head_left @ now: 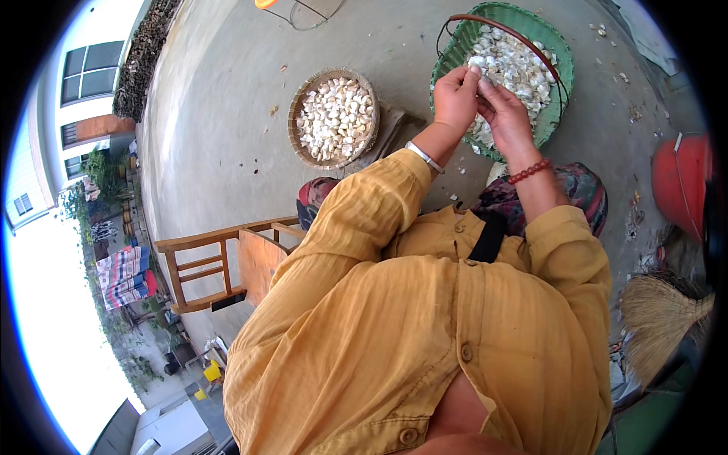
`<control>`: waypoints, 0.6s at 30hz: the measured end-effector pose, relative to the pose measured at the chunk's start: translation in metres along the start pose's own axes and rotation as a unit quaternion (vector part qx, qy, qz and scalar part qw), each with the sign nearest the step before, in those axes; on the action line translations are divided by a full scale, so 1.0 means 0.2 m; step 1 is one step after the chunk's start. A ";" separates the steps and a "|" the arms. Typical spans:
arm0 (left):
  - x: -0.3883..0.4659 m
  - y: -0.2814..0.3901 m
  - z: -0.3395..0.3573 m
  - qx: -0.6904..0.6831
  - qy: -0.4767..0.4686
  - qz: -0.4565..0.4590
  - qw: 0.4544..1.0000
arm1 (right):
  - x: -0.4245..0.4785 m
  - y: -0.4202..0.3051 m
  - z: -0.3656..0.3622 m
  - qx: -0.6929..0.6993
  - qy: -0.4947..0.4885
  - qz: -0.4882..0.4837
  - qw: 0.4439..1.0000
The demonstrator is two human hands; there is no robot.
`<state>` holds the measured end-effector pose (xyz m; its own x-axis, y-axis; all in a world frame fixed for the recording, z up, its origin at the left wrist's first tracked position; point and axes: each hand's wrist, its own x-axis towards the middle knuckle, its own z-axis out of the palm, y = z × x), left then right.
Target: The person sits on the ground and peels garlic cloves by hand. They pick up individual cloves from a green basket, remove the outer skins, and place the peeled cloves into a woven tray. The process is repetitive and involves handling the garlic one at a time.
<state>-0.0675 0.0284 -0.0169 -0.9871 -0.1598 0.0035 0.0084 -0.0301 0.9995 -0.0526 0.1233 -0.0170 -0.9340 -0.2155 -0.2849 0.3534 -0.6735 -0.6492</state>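
Note:
Both my hands meet over the left edge of a green woven basket with a brown arched handle. Inside it lie garlic bulbs and loose papery skins. My left hand, below a silver bangle, pinches a whitish piece of garlic at its fingertips. Close against it, my right hand, with a red bead bracelet on the wrist, has thumb and fingers bent together; whether it grips the same piece is hidden. To the left, a round wicker basket holds many separated garlic cloves.
A small wooden stool stands beside the wicker basket. A wooden chair is at my left side. On the right are a red bucket and a straw broom. Bits of skin lie scattered on the concrete floor.

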 end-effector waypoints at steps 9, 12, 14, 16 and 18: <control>0.07 -0.01 0.00 -0.053 0.008 -0.143 0.988 | 0.03 -0.02 -0.07 -0.047 0.024 -0.004 0.999; 0.09 0.00 -0.06 -0.036 -0.006 -0.162 0.986 | 0.04 -0.04 -0.09 -0.016 0.030 -0.016 0.999; 0.08 0.03 -0.07 0.053 -0.052 -0.216 0.973 | 0.04 -0.06 -0.09 0.017 0.022 -0.021 0.999; 0.09 0.04 -0.08 0.142 -0.110 -0.260 0.949 | 0.04 -0.07 -0.10 0.024 0.015 -0.030 0.999; 0.08 0.05 -0.09 0.136 -0.113 -0.228 0.957 | 0.05 -0.07 -0.11 0.030 0.020 -0.021 0.999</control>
<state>-0.0804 0.0078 -0.0065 -0.8878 0.0272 -0.4595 -0.4434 0.2175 0.8695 -0.0654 0.1463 -0.0261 -0.9450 -0.1580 -0.2865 0.3083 -0.7229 -0.6184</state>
